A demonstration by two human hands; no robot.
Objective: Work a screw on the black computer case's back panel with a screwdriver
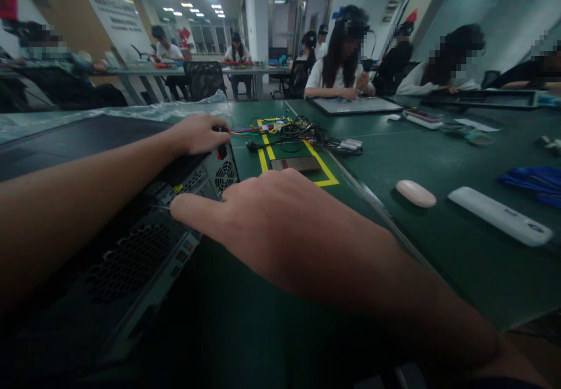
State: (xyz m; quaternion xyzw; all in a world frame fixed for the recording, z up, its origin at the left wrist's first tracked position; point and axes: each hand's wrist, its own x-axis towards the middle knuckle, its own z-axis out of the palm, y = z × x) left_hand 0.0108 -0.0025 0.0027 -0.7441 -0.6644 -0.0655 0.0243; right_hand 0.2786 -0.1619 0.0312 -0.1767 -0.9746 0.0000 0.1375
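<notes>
A black computer case lies on the green table at the left, its rear panel with a vent grille, ports and a small fan turned to the right. My left hand grips the far upper corner of the case, fingers bent over the edge. Against the rear panel is my right hand, fingers curled, its thumb stretched along the slot area. A thin light line shows at the thumb tip; whatever the curled fingers hold is hidden behind the hand. Bundled cables lie beyond, with coloured wires near the case.
Yellow tape marks a rectangle around a flat brown box. On the right lie a pale oval case, a long white device and blue cloth. Plastic film lies behind the case. Several people sit at tables beyond.
</notes>
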